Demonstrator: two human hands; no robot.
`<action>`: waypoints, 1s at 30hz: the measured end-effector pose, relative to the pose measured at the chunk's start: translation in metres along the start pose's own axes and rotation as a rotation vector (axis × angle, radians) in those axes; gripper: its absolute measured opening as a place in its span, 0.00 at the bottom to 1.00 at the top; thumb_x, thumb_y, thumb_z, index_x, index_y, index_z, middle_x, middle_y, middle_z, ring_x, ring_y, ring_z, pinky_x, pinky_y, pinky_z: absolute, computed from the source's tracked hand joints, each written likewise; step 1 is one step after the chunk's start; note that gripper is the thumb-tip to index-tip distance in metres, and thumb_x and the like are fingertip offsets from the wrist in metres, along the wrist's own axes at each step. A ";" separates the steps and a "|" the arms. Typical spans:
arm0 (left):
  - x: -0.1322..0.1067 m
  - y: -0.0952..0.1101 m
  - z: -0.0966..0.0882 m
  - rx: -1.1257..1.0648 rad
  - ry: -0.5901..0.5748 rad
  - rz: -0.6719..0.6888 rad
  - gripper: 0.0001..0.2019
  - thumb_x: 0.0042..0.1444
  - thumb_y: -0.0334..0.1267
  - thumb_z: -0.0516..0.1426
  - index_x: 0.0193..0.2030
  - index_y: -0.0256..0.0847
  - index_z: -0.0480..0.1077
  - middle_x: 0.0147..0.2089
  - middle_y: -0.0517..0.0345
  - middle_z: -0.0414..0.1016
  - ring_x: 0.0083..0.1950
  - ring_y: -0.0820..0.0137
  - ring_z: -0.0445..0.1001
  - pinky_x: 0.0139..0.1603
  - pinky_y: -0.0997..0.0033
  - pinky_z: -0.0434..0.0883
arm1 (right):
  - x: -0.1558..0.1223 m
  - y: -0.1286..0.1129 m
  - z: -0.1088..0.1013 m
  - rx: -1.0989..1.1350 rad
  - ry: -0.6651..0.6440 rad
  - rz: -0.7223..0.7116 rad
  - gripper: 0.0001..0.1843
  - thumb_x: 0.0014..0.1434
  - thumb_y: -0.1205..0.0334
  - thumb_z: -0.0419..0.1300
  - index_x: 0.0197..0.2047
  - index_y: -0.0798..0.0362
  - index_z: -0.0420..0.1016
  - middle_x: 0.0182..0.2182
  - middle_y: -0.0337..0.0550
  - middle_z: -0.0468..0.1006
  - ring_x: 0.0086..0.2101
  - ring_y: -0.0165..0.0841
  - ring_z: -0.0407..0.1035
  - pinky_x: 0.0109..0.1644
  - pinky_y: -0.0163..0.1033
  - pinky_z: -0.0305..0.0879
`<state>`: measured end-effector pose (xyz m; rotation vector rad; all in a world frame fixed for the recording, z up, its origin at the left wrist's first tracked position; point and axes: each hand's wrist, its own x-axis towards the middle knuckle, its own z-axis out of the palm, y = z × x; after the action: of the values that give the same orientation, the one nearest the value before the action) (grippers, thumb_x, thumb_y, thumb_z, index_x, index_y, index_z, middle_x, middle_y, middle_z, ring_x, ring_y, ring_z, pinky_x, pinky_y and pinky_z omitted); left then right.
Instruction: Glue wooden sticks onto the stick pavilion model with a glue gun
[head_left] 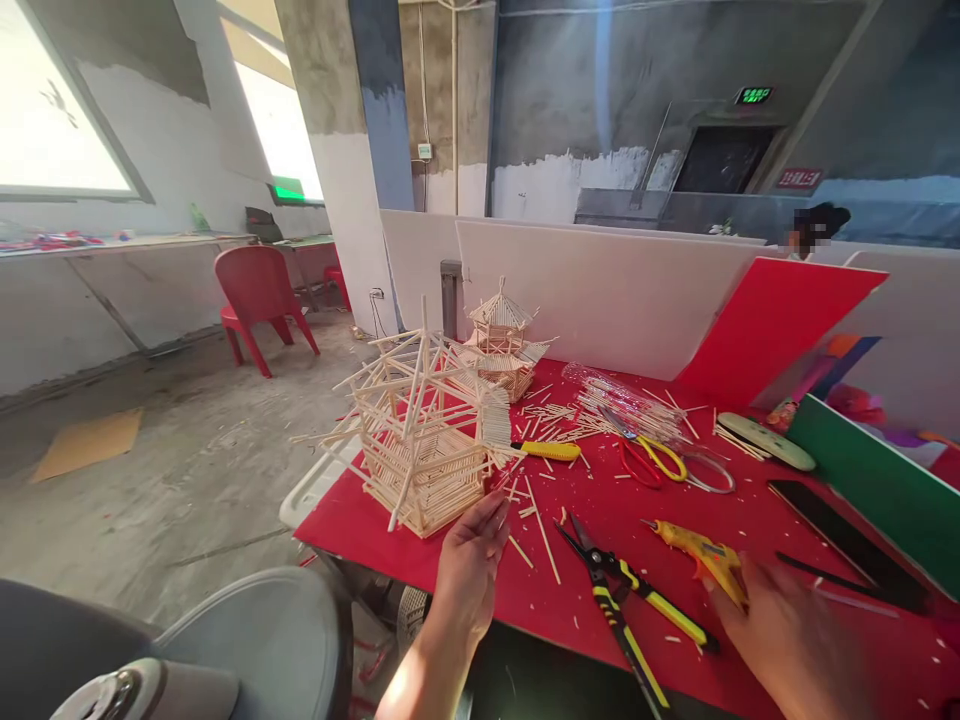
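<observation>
Judging by the larger stick pavilion (424, 440) at the left corner of the bench (757, 505), you are partway through. Its latticed walls stand built up, but long sticks jut loose from the top, where I see no roof like the one on the smaller pavilion (501, 340) behind it. Cut sticks (544, 535) lie scattered over the red surface. Your left hand (472, 560) reaches up from below, fingers loosely spread and empty as far as I can see, the tips just beside the larger pavilion's base. Your right hand (787, 640) is blurred, its fingertips at the handle of the yellow glue gun (701, 556); I cannot tell whether it grips it. Yellow-handled cutters (622, 600) lie between your hands.
</observation>
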<state>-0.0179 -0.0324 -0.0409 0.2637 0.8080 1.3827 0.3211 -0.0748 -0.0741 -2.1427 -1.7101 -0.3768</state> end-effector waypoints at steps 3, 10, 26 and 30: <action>0.000 0.002 0.006 -0.099 -0.034 -0.130 0.27 0.33 0.16 0.53 0.41 0.35 0.80 0.56 0.44 0.78 0.64 0.57 0.69 0.65 0.59 0.63 | 0.000 -0.076 -0.026 0.327 -0.027 -0.186 0.21 0.63 0.48 0.52 0.48 0.50 0.79 0.41 0.52 0.80 0.40 0.44 0.75 0.44 0.46 0.71; 0.000 0.005 0.014 -0.200 -0.091 -0.264 0.13 0.59 0.29 0.53 0.45 0.33 0.78 0.53 0.40 0.79 0.57 0.61 0.75 0.56 0.68 0.71 | -0.006 -0.223 -0.038 0.612 -0.344 -0.361 0.12 0.63 0.63 0.57 0.47 0.46 0.78 0.41 0.43 0.79 0.43 0.37 0.73 0.47 0.40 0.68; 0.008 -0.002 0.004 0.967 -0.052 0.550 0.18 0.51 0.39 0.62 0.15 0.42 0.61 0.22 0.61 0.63 0.24 0.71 0.61 0.27 0.71 0.57 | 0.077 -0.185 0.011 0.367 -0.413 -0.247 0.13 0.67 0.67 0.48 0.40 0.53 0.74 0.36 0.47 0.78 0.38 0.36 0.73 0.36 0.35 0.59; 0.009 -0.004 0.003 0.963 -0.104 0.565 0.11 0.48 0.30 0.60 0.18 0.43 0.67 0.27 0.58 0.68 0.27 0.70 0.65 0.28 0.71 0.59 | 0.095 -0.172 0.014 0.247 -0.374 -0.229 0.12 0.63 0.71 0.51 0.38 0.55 0.77 0.38 0.52 0.77 0.41 0.40 0.71 0.37 0.38 0.57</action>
<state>-0.0136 -0.0236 -0.0447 1.3812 1.3332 1.3705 0.1746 0.0484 -0.0251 -1.9295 -2.0882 0.1853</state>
